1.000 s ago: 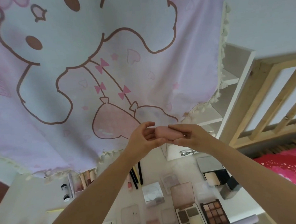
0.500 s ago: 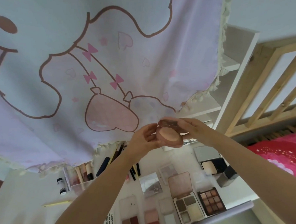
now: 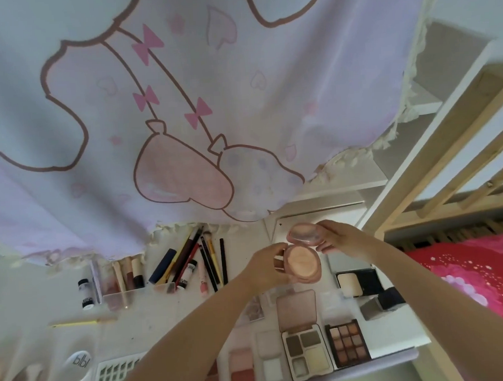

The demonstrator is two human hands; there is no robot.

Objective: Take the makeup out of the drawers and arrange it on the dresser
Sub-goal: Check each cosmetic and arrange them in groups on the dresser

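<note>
Holding a round pink compact [image 3: 303,264] up in the air over the dresser [image 3: 164,326], lid swung open at the top, likely to peek inside before picking a spot for it. Left hand [image 3: 267,269] curled round the bottom half, gripping it from the 9 o'clock side. Right hand [image 3: 339,239] pinching the open lid from the 3 o'clock side, maybe to keep it from flopping shut. Lying flat and face up along the front edge at 6 o'clock: two open eyeshadow palettes, a four-pan palette [image 3: 307,353] and a nine-pan palette [image 3: 348,344] side by side, perhaps so the colours can be seen. Left of those, at about 7 o'clock, a few blush pans [image 3: 241,368], too blurry to count. At 3 o'clock of the compact, one black powder case [image 3: 355,282], also open. At 9 o'clock, a bunch of pencils and brushes [image 3: 190,263] leaning in a clear holder, too many and too crossed over to count. Farther out at 9 o'clock, two small black-capped jars [image 3: 85,293]. Hanging above it all, one big bunny cloth [image 3: 181,106].
</note>
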